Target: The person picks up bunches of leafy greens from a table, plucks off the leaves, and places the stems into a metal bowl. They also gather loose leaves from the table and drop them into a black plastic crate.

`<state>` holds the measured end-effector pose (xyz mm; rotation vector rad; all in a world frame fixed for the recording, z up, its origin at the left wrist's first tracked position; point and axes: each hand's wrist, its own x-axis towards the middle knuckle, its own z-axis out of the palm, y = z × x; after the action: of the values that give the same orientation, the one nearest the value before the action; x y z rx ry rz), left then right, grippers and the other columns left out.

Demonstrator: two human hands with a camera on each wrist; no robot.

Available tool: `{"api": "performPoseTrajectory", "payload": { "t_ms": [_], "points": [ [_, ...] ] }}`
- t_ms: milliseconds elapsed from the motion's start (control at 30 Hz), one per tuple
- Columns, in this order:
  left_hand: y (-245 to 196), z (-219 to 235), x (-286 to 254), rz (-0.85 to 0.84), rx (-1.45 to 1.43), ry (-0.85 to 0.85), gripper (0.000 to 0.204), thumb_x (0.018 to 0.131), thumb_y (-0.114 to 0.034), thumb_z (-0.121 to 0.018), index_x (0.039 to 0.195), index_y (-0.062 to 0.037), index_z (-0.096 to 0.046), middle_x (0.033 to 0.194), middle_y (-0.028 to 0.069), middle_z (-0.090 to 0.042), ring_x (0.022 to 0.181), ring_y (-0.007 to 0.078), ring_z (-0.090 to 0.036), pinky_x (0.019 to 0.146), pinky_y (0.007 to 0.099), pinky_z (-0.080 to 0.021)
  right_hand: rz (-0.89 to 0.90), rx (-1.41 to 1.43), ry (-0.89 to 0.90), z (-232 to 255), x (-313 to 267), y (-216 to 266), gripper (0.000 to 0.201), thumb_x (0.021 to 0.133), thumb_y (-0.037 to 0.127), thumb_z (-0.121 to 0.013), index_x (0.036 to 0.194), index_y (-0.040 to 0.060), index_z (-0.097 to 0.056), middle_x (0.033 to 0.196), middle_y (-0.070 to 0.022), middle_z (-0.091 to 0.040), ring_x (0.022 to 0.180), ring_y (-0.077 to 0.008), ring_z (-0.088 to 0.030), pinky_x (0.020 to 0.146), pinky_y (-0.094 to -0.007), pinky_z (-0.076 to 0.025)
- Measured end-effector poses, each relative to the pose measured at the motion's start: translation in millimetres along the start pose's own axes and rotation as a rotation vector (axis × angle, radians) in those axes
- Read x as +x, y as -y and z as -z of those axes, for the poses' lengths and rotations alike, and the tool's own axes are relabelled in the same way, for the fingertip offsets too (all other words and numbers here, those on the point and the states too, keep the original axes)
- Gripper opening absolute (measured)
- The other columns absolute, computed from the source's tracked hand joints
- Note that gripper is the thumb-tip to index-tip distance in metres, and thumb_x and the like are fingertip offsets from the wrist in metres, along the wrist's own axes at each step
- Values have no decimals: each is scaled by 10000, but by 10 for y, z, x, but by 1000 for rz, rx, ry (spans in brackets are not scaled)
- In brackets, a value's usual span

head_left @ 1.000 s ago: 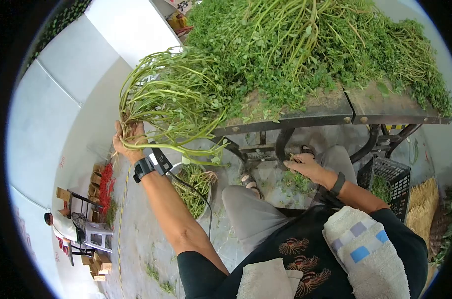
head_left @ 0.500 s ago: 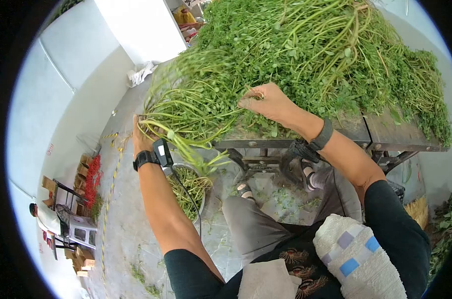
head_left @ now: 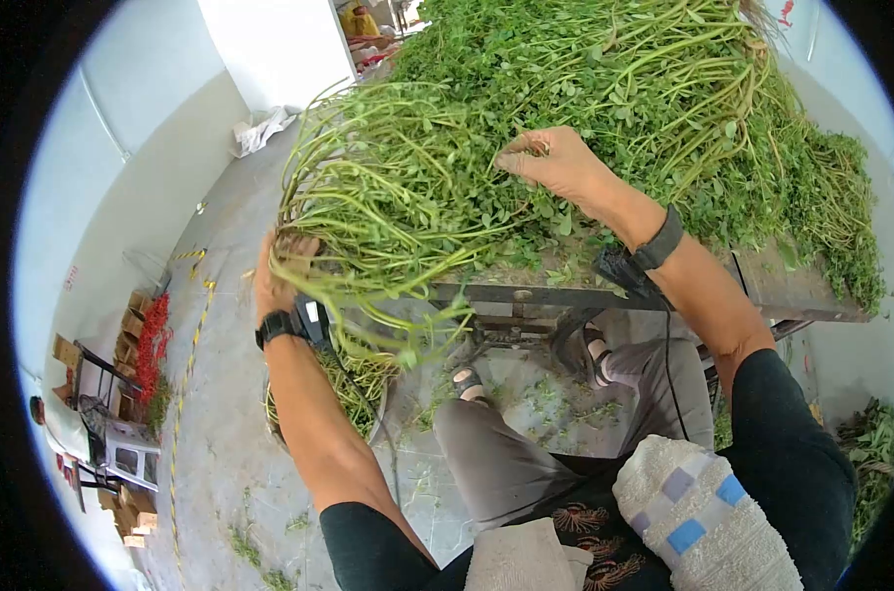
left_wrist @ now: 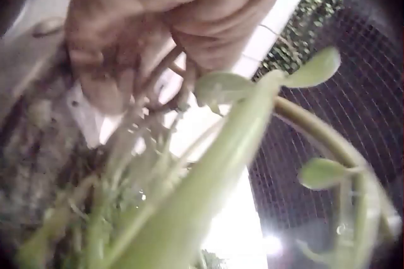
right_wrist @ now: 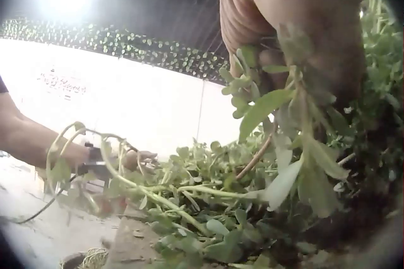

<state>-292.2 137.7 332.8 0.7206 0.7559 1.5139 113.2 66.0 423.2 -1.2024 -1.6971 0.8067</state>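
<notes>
Bunch of long green stems (head_left: 368, 197) is at the left end of the tabletop, butt ends in the left hand (head_left: 285, 266), leafy tops arching over onto the big pile of greens (head_left: 634, 108). Left fingers curled round the butts. Right hand (head_left: 562, 169) is over the pile's near side, thumb and fingertips drawn together, pinching a leafy sprig (right_wrist: 302, 114).

Edges: left hand is outside the table's left end, over floor. A few stems droop past the table's front edge (head_left: 555, 295), above the tub of cut stems (head_left: 363, 389). Open air between the hands and the person's lap; floor shows left of the left forearm. Pile sits close under the right hand, so little room below it.

Hard to see: tub partly covered by left forearm and drooping stems; those low stems blurred. Left wrist view is soft, a thick stem (left_wrist: 208, 181) crossing the front. Leaves cover part of the right fingertips in the right wrist view; exact contact unclear. Pile cut off at top of head view.

Only wrist views show the dark overhead mesh (left_wrist: 322, 105) and the strip of small leaves (right_wrist: 120, 40) along the wall top. Only head view shows the tub's contents plainly and the towel (head_left: 708, 512) on the person's chest.
</notes>
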Motion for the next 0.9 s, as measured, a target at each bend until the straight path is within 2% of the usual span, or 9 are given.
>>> {"api": "performPoseTrajectory", "payload": {
  "t_ms": [133, 167, 300, 433, 567, 667, 767, 867, 900],
  "points": [
    [-231, -139, 166, 2, 239, -419, 412, 794, -445, -646, 859, -42, -597, 751, 77, -613, 577, 135, -575, 480, 224, -481, 95, -158, -5, -150, 245, 68, 360, 723, 318, -688, 919, 16, -679, 651, -85, -595, 563, -140, -503, 538, -290, -401],
    [-205, -118, 86, -83, 150, -237, 411, 761, -461, -678, 771, -63, -576, 658, 33, -580, 459, 92, -511, 391, 142, -409, 131, -219, -2, -195, 329, 91, 373, 706, 362, -671, 898, 43, -691, 704, -127, -635, 626, -207, -574, 619, -324, -455],
    [-126, -123, -81, -58, -131, -229, 445, 753, -486, -676, 750, -53, -573, 615, 25, -558, 475, 129, -518, 436, 184, -451, 282, -413, 47, -385, 525, 292, 400, 709, 402, -626, 915, 66, -692, 723, -171, -634, 671, -283, -606, 666, -353, -483],
    [-183, -53, -310, -46, -311, -400, 877, 721, -459, -678, 1331, -12, -232, 1329, 127, -287, 1129, 252, -412, 945, 412, -339, 248, -494, 84, -639, 792, 350, 421, 697, 393, -629, 939, 52, -677, 775, -192, -634, 722, -292, -619, 690, -364, -498],
    [-336, 16, -653, -413, 125, -603, 582, 749, -342, -638, 1225, -63, -453, 1162, 94, -465, 1045, 205, -449, 862, 354, -328, 193, -582, 83, -882, 1104, 303, 436, 701, 375, -632, 928, 4, -650, 878, -197, -632, 823, -305, -626, 741, -395, -503],
    [-621, -571, -1000, -713, 243, -711, 480, 753, -295, -629, 1149, -46, -518, 1132, 83, -498, 1062, 168, -431, 842, 351, -325, 138, -604, 50, -1054, 1182, 289, 458, 697, 397, -649, 960, 22, -665, 801, -189, -643, 744, -300, -627, 683, -370, -497],
    [-758, -1089, -1177, -983, 446, -569, 290, 809, -166, -572, 1056, -16, -575, 1033, 89, -574, 985, 185, -515, 763, 307, -393, 175, -760, 81, -1135, 1170, 254, 468, 677, 384, -662, 950, 4, -660, 780, -172, -641, 689, -278, -615, 651, -353, -492],
    [-698, -1364, -1007, -807, 584, -254, 323, 819, -175, -586, 1075, 19, -558, 980, 80, -607, 837, 182, -583, 662, 272, -418, 192, -573, 265, -1023, 1369, 175, 453, 665, 342, -682, 918, -32, -650, 750, -144, -630, 621, -230, -576, 600, -343, -474],
    [-630, -1415, -914, -679, 615, -150, 359, 825, -221, -598, 1069, 37, -545, 940, 93, -613, 774, 177, -590, 618, 257, -417, 164, -144, 253, -1043, 1454, 10, 383, 657, 302, -699, 841, -29, -643, 658, -79, -578, 541, -148, -494, 481, -301, -406]
  ]
}}
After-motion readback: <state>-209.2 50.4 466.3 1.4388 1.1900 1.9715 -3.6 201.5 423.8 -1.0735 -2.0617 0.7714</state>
